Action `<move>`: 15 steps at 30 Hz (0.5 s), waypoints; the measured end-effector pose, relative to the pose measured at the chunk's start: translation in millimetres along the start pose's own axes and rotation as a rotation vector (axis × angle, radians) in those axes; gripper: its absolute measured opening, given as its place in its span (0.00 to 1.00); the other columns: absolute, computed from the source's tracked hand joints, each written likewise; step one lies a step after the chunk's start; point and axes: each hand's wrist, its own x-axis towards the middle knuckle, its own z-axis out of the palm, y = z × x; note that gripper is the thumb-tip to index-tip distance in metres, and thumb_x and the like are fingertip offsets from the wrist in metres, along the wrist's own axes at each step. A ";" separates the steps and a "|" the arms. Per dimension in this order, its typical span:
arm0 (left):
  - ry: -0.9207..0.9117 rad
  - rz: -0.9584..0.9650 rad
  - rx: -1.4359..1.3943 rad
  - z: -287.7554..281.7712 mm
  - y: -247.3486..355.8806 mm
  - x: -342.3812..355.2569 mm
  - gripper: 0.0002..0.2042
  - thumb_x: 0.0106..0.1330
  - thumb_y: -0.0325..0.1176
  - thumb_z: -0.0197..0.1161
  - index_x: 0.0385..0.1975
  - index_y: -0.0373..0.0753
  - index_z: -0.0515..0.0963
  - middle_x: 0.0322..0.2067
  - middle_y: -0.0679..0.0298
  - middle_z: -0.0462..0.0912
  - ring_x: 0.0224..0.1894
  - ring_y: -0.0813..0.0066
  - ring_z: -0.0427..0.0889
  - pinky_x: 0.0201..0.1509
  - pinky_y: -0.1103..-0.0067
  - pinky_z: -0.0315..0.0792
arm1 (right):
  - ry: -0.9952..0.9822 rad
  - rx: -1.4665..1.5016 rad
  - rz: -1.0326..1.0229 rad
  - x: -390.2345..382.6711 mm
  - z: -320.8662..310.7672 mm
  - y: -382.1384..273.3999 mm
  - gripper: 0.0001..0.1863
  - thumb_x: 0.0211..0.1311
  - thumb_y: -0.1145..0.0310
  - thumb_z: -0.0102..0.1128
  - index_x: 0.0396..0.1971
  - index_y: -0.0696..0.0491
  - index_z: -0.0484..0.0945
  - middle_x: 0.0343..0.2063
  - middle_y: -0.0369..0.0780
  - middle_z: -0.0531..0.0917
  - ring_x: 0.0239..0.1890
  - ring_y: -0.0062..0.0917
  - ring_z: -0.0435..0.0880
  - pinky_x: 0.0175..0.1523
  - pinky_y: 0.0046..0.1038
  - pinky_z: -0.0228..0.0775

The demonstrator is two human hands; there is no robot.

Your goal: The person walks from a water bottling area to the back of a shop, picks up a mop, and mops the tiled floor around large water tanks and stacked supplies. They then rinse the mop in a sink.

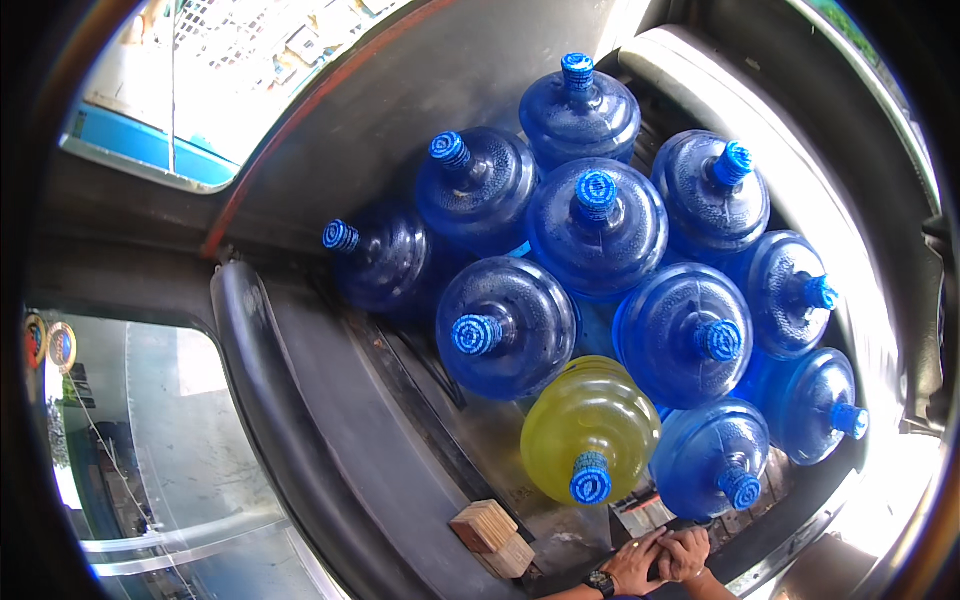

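Observation:
My left hand (634, 566), with a dark watch at its wrist, is at the lower edge of the head view. Close beside it on the right is my right hand (685, 553). The fingers of both are bent and held together over something dark, which I cannot make out. Nearest beyond them stands a blue water jug (705, 450) with a blue cap. Left of that one is a yellow-green water jug (575, 425), also capped in blue. Several more blue jugs, including a middle one (600, 240), stand upright, packed together behind these two.
A wooden block (492, 540) lies left of my hands. A dark padded bar (290, 420) curves along the left side. Behind the jugs rises a grey wall (390, 120), and a pale curved hump (800, 160) borders them on the right. Window openings show at left.

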 end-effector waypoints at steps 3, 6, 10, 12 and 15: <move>-0.002 -0.015 -0.016 -0.1 0.7 2.7 0.43 0.57 0.49 0.71 0.69 0.32 0.62 0.70 0.47 0.62 0.69 0.50 0.68 0.72 0.61 0.64 | 0.020 0.020 -0.001 -5.2 5.8 6.2 0.13 0.40 0.67 0.60 0.32 0.47 0.82 0.29 0.36 0.79 0.27 0.33 0.76 0.37 0.36 0.67; -0.096 -0.032 0.006 1.4 1.2 4.2 0.44 0.59 0.52 0.69 0.71 0.33 0.61 0.71 0.49 0.62 0.70 0.51 0.67 0.73 0.62 0.63 | 0.003 0.045 0.005 -10.7 7.3 11.1 0.13 0.42 0.66 0.60 0.32 0.46 0.81 0.28 0.35 0.78 0.26 0.32 0.76 0.36 0.36 0.67; 0.061 -0.122 -0.072 11.7 6.9 3.5 0.45 0.50 0.57 0.73 0.68 0.40 0.69 0.69 0.50 0.67 0.70 0.51 0.67 0.74 0.59 0.60 | -0.106 0.068 0.063 -18.3 2.7 13.3 0.22 0.62 0.49 0.61 0.45 0.50 0.85 0.37 0.39 0.82 0.36 0.34 0.81 0.44 0.42 0.71; 0.012 -0.184 -0.111 16.1 8.1 0.5 0.40 0.56 0.55 0.67 0.68 0.41 0.69 0.69 0.52 0.67 0.70 0.53 0.67 0.74 0.59 0.60 | -0.115 0.126 0.094 -21.6 -0.7 13.8 0.17 0.62 0.55 0.59 0.43 0.49 0.86 0.35 0.39 0.81 0.35 0.35 0.81 0.43 0.41 0.70; 0.028 -0.210 -0.060 22.0 3.0 -1.0 0.36 0.61 0.54 0.60 0.69 0.43 0.69 0.70 0.56 0.66 0.71 0.58 0.67 0.74 0.59 0.59 | -0.122 0.125 0.091 -24.5 -1.9 15.3 0.17 0.62 0.54 0.59 0.44 0.47 0.86 0.36 0.37 0.82 0.36 0.34 0.82 0.43 0.39 0.70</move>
